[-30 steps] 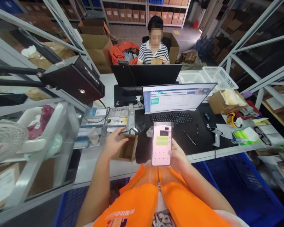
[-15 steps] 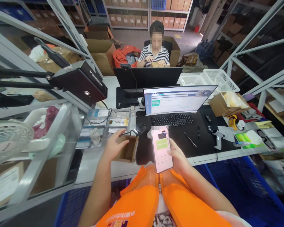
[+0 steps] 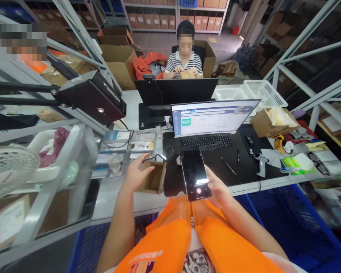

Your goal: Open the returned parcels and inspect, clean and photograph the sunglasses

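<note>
My right hand (image 3: 220, 189) is wrapped round the right side of a smartphone (image 3: 195, 172), held upright over the desk's front edge. The phone's screen is mostly dark, with a bright strip and a round pinkish button near its bottom. My left hand (image 3: 136, 172) lies at the left side of an open small cardboard box (image 3: 155, 178), thumb and index finger apart. Just beyond its fingertips is a dark pair of glasses (image 3: 167, 151); whether the fingers touch it I cannot tell. Part of the box is hidden behind the left hand.
A monitor (image 3: 213, 118), a keyboard (image 3: 206, 141), pens (image 3: 229, 166) and a barcode scanner (image 3: 262, 165) stand or lie on the desk. At left are a divided tray (image 3: 125, 151) and a fan (image 3: 11, 170). A co-worker (image 3: 184, 62) sits opposite, handling a small box.
The phone's screen has gone from a pink page with message bubbles to a mostly dark view. The phone has tilted slightly; the left hand has hardly moved.
</note>
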Demonstrator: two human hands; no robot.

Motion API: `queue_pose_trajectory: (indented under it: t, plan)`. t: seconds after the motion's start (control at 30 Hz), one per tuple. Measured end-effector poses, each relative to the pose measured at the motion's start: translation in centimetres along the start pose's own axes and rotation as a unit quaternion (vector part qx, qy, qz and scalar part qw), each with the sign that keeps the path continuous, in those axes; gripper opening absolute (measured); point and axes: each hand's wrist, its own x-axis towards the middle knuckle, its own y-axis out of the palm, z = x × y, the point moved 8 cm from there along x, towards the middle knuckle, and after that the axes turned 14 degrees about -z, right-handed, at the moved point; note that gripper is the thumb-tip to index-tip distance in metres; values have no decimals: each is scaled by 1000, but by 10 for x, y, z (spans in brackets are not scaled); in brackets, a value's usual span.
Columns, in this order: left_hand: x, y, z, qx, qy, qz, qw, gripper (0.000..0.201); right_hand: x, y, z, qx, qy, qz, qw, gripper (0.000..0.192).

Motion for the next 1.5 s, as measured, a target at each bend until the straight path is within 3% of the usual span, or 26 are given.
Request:
queue_pose_trajectory:
  t: [0.23,0.43,0.67,0.77,0.87,1.0,1.2,1.27,1.33,1.5]
  plan:
    - [7,3,-11,-3,-1,2,1000,58,1,-2,0,-33,-3,-5,999,76]
    - [23,13,-34,7,24,-2,1000,58,-4,1,-20,-98,75,58,991,53]
    - [25,34,-76,7,87,20,996,54,-7,25,-42,-308,119,193,924,40]
    - [17,40,-83,-15,78,-20,997,54,-5,35,-44,-342,103,212,910,33]
    - [9,45,-86,-40,63,-65,995,54,-4,40,-46,-331,91,204,917,32]
    - [4,50,-92,-52,58,-69,995,54,-3,37,-50,-323,75,174,927,34]
    - [6,44,-95,-46,50,-78,995,54,3,23,-42,-362,-17,41,931,19]
    - [4,41,-94,-48,42,-85,994,55,-2,24,-38,-392,-47,40,918,19]
    - [0,38,-93,-56,36,-94,993,56,-10,27,-33,-443,-79,71,890,24]
    - [-10,32,-90,-85,15,-104,991,56,-27,28,-25,-541,-113,175,815,75]
